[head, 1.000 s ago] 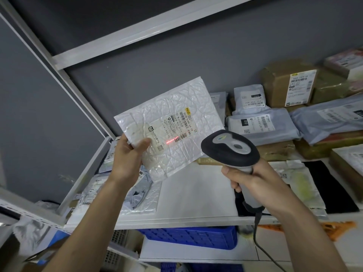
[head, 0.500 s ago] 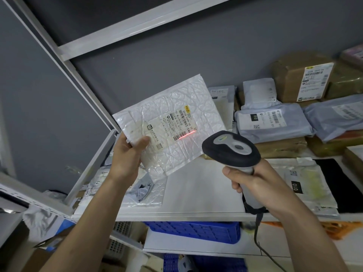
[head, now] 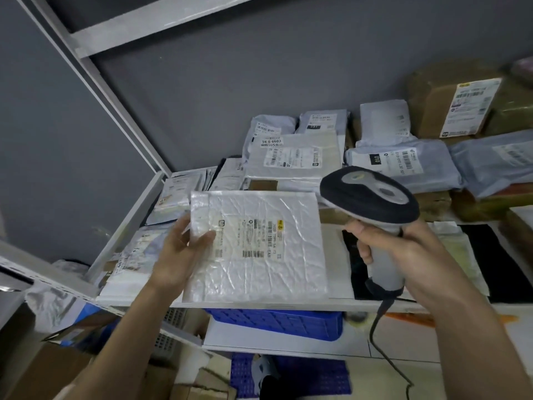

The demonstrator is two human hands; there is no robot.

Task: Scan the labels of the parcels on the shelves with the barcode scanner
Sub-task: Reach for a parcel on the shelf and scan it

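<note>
Nearest the camera, two bare forearms reached up to a white metal shelf (head: 259, 305). The left hand (head: 180, 256) gripped the left edge of a flat white crinkled bubble mailer (head: 259, 246), thumb pressed on top near its printed white shipping label (head: 248, 239). The mailer lay label-up, roughly flat at the front edge of the shelf, just left of centre; whether it fully rested on the shelf could not be told. The right hand (head: 403, 255) was clenched around the pale grey handle of a grey-and-black handheld barcode scanner (head: 370, 192), black cable (head: 383, 353) hanging down from the handle. The scanner head sat just beside the mailer's right far corner, above the shelf. A blue plastic crate (head: 277, 320) showed under the front edge, on a lower level. A flat black parcel (head: 496, 258) lay by the shelf's right front. Thin clear-bagged parcels (head: 173, 197) were stacked along the left edge. Towards the back edge, a white poly mailer with a "56-6-6603" sticker (head: 291, 157) lay near centre, a grey poly bag marked "010" (head: 403, 166) to its right. In the far right corner stood a brown taped cardboard box (head: 450, 105) with a white label, against a grey wall (head: 259, 67).
</note>
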